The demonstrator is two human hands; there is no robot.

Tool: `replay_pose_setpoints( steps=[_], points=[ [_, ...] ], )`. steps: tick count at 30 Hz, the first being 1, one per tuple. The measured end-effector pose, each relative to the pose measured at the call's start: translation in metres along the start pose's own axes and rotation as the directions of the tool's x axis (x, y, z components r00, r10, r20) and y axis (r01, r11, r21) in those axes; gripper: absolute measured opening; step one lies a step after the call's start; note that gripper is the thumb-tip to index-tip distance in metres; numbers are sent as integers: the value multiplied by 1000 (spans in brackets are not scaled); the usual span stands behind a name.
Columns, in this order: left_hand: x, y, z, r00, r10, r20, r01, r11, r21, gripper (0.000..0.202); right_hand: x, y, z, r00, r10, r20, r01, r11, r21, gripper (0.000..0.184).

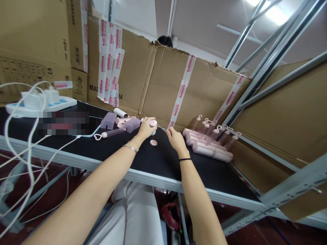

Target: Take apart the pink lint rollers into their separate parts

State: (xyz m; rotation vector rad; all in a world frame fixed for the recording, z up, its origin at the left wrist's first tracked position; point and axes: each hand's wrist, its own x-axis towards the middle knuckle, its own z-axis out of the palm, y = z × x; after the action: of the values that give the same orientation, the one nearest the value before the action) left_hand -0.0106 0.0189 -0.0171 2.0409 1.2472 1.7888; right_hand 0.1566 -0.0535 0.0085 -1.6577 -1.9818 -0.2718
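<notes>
My left hand [146, 129] is closed around a small pink-and-white cylinder [153, 124], its round pink end turned up. In my right hand [176, 139] is a thin metal tool [161, 128], pinched between the fingers and pointing left at the cylinder. Whether its tip touches the cylinder I cannot tell. Below my left hand a round pink disc [153, 142] lies on the black tabletop. Left of that hand are two translucent purple blocks [108, 120], a clear tube with a pink heart-shaped loop [109, 134], pink parts [122, 120] and a white cylinder [120, 112].
Several pink cylinders with clear heart-topped tubes [208, 141] lie grouped at the right. A power strip [41, 106] with white cables [30, 146] and a device with a blurred screen [93, 127] occupy the left. Cardboard walls [163, 78] and metal frame bars [255, 68] enclose the table.
</notes>
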Motion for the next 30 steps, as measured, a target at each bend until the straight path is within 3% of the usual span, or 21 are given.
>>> replay_pose_setpoints(
  steps=[12,17,23,30],
  points=[
    [-1,4,-6,998,60,-4,-59,990,126,43,0,-1,-2,996,-50,-79,46,997,-56,29],
    [-1,3,-5,995,101,28,-104,987,124,45,1,0,-2,995,-63,-82,60,997,-37,32],
    [0,0,-4,998,56,30,-60,989,138,46,0,-2,-5,997,-39,-72,37,999,-36,35],
    [-1,-2,-5,994,88,71,-94,992,81,41,0,1,-4,996,-39,-74,35,998,-53,34]
  ],
)
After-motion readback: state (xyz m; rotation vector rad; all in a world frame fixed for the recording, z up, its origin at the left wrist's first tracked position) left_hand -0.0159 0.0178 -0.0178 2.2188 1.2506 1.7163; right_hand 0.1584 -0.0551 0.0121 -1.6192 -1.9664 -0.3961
